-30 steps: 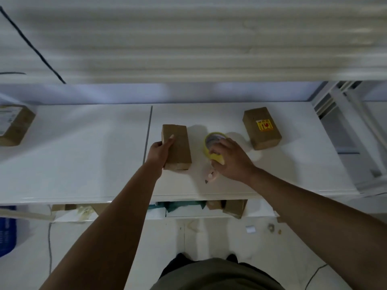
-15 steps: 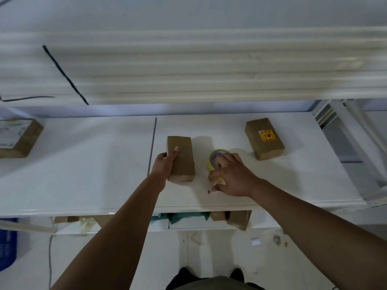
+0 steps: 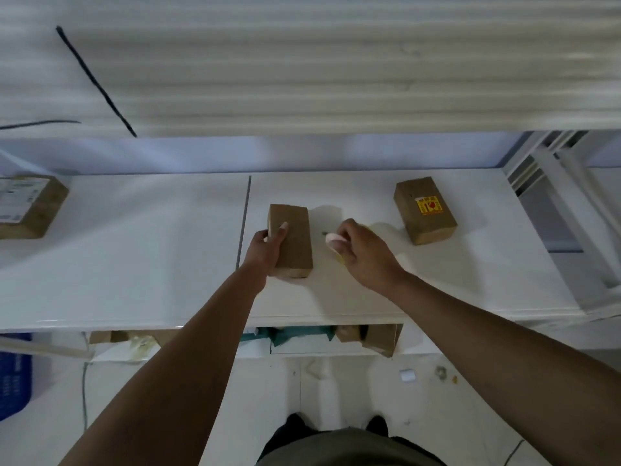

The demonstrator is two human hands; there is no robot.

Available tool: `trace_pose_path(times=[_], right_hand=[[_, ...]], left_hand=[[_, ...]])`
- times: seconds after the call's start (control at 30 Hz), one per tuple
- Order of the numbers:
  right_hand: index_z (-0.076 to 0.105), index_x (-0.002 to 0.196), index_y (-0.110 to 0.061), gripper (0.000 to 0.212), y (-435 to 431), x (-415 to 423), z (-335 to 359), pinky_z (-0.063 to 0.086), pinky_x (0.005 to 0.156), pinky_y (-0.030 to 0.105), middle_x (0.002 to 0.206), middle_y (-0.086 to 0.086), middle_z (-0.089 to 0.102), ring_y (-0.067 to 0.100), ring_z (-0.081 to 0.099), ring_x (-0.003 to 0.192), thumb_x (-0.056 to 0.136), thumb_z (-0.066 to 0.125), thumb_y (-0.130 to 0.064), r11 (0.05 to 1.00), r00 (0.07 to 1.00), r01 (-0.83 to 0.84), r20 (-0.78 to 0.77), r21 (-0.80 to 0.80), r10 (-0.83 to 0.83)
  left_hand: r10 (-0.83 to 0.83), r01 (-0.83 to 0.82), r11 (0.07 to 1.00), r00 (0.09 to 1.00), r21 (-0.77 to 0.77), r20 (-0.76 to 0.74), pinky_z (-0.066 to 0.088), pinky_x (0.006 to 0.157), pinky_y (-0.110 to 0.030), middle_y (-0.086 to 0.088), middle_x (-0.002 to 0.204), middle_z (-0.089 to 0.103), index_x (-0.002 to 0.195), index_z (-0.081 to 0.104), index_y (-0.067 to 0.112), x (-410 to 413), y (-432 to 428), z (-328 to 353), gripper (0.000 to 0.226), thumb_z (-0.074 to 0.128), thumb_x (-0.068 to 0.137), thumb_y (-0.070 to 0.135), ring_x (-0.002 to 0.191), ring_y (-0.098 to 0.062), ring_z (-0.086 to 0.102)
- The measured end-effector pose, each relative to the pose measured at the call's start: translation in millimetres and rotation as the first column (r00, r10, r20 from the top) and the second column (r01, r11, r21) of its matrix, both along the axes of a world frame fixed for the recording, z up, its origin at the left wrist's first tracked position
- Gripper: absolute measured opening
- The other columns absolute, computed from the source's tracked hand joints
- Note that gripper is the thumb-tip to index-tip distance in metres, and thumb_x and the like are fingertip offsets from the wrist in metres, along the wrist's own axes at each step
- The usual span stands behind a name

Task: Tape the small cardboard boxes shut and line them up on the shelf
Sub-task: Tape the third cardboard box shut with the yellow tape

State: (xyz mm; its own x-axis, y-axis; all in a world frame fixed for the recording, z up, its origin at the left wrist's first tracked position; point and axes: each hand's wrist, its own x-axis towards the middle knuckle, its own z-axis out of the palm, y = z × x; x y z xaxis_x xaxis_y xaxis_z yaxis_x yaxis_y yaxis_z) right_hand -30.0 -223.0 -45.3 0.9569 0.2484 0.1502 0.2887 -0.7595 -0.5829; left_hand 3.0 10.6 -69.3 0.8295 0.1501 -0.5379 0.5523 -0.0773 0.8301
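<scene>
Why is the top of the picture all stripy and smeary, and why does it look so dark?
Head view: the upper shelf is smeared into streaks, probably by camera motion. Head view: the light is dim, so only soft shadows fall on the white shelf beside the box that the left hand holds. Head view: the right hand and the tape roll it grips look slightly blurred.

Left hand [image 3: 265,247] holds a cardboard box [image 3: 295,243]; right hand [image 3: 366,257] grips tape [image 3: 333,240].
</scene>
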Motion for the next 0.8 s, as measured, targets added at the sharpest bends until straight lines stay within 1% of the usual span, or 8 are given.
trace_pose_path(times=[0.07,0.17,0.27,0.4,0.6,0.67,0.73,0.8], right_hand=[[0.053,0.097,-0.013,0.029,19,4,11,0.056,0.058,0.035,0.083,0.006,0.07,0.007,0.066,0.064,0.104,0.06,-0.04,0.957,0.97,0.18,-0.204,0.229,-0.133],[0.055,0.097,-0.009,0.027,39,10,14,0.055,0.046,0.035,0.075,0.012,0.072,0.013,0.062,0.045,0.102,0.064,-0.034,0.883,0.907,0.331,-0.371,0.332,-0.2],[0.053,0.094,-0.01,0.024,47,19,4,0.055,0.045,0.034,0.075,0.016,0.071,0.021,0.066,0.049,0.102,0.062,-0.031,0.892,0.886,0.346,-0.413,0.292,-0.209],[0.049,0.091,-0.018,0.021,51,27,-5,0.057,0.047,0.043,0.078,0.016,0.069,0.031,0.069,0.058,0.103,0.058,-0.033,0.928,0.893,0.308,-0.402,0.211,-0.204],[0.05,0.089,-0.018,0.022,53,32,-9,0.062,0.057,0.05,0.076,0.008,0.065,0.03,0.068,0.071,0.101,0.058,-0.035,0.975,0.932,0.212,-0.315,0.067,-0.18],[0.051,0.086,-0.015,0.022,51,33,-9,0.052,0.056,0.038,0.073,0.009,0.066,0.03,0.067,0.072,0.098,0.06,-0.031,0.984,0.935,0.175,-0.321,0.044,-0.152],[0.053,0.083,-0.011,0.019,45,34,-9,0.039,0.057,0.034,0.071,0.013,0.064,0.03,0.063,0.07,0.094,0.061,-0.025,0.99,0.935,0.138,-0.332,0.02,-0.123],[0.056,0.079,-0.01,0.016,37,32,-9,0.035,0.058,0.032,0.072,0.014,0.064,0.031,0.061,0.071,0.089,0.063,-0.02,0.996,0.93,0.091,-0.356,-0.02,-0.092]], left_hand=[[-0.011,0.011,1.0,1.0,0.017,0.017,0.056,0.104,-0.053,-0.009,0.129,0.069,0.148,0.05,0.018,-2,-1,2,0.073,0.063,0.095,0.065,0.113,-0.03,0.068],[-0.02,0.019,0.999,0.999,0.041,0.037,0.056,0.103,-0.049,-0.009,0.131,0.067,0.149,0.048,0.018,-6,-3,5,0.068,0.058,0.099,0.063,0.114,-0.03,0.067],[-0.025,0.022,0.998,0.998,0.059,0.056,0.056,0.094,-0.04,-0.008,0.132,0.067,0.15,0.049,0.018,-8,-4,6,0.067,0.055,0.101,0.062,0.113,-0.029,0.066],[-0.03,0.024,0.998,0.996,0.065,0.088,0.052,0.074,-0.028,-0.006,0.129,0.068,0.148,0.051,0.018,-10,-4,6,0.062,0.055,0.102,0.059,0.101,-0.021,0.066],[-0.018,0.014,0.998,0.997,0.055,0.072,0.05,0.069,-0.026,-0.003,0.127,0.067,0.15,0.049,0.019,-8,-4,3,0.065,0.052,0.102,0.062,0.101,-0.021,0.065],[0.0,-0.003,0.998,0.999,0.064,0.052,0.05,0.069,-0.027,-0.004,0.127,0.066,0.15,0.049,0.018,-7,-6,3,0.065,0.052,0.102,0.062,0.101,-0.021,0.065],[0.033,-0.035,0.997,0.999,0.073,0.035,0.05,0.069,-0.029,-0.004,0.124,0.066,0.148,0.05,0.017,-5,-8,4,0.063,0.051,0.103,0.061,0.097,-0.021,0.064],[0.069,-0.07,0.994,0.997,0.078,0.019,0.05,0.076,-0.033,-0.004,0.12,0.065,0.146,0.051,0.016,-2,-7,5,0.062,0.051,0.103,0.061,0.098,-0.022,0.063]])
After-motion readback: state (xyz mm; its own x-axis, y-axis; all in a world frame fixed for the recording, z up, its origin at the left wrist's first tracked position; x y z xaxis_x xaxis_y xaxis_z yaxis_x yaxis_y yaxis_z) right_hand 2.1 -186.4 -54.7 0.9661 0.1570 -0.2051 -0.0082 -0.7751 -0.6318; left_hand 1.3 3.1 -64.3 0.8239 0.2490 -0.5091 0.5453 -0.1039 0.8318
